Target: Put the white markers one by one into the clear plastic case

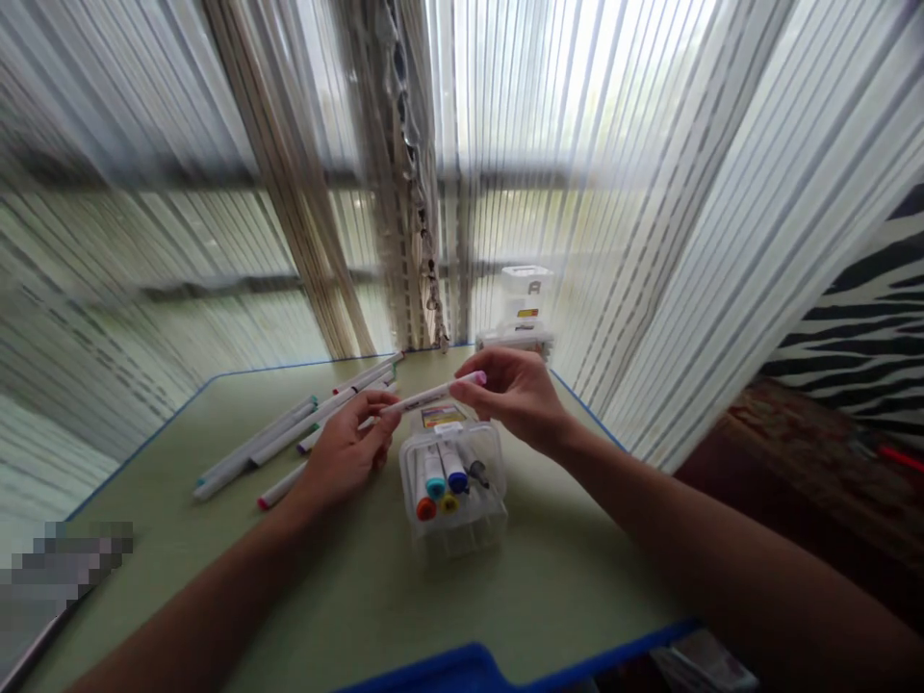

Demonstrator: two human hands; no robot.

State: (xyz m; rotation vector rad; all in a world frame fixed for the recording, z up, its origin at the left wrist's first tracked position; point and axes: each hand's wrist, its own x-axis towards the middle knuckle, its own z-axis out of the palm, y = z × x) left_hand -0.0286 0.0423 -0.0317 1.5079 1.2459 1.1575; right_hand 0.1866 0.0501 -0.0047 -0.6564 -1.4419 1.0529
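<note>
A white marker [429, 396] with a pinkish-purple end is held level between both my hands, above the back of a clear plastic case. My left hand [346, 438] pinches its left end, and my right hand [516, 393] grips near the coloured end. Below, the clear case [411, 472] stands with several markers in it, among them a turquoise-ended marker [434, 486], a blue-ended marker [457, 481], an orange-ended one [425, 508] and a yellow-ended one [449, 503]. Beside and behind my left hand lie several loose white markers [278, 443], partly hidden by it.
A second clear case [526, 298] stands at the table's back corner by the string curtains [577, 192]. The green table [346, 597] has a blue edge [462, 664]. A blurred-out flat object [50, 587] lies at the left front.
</note>
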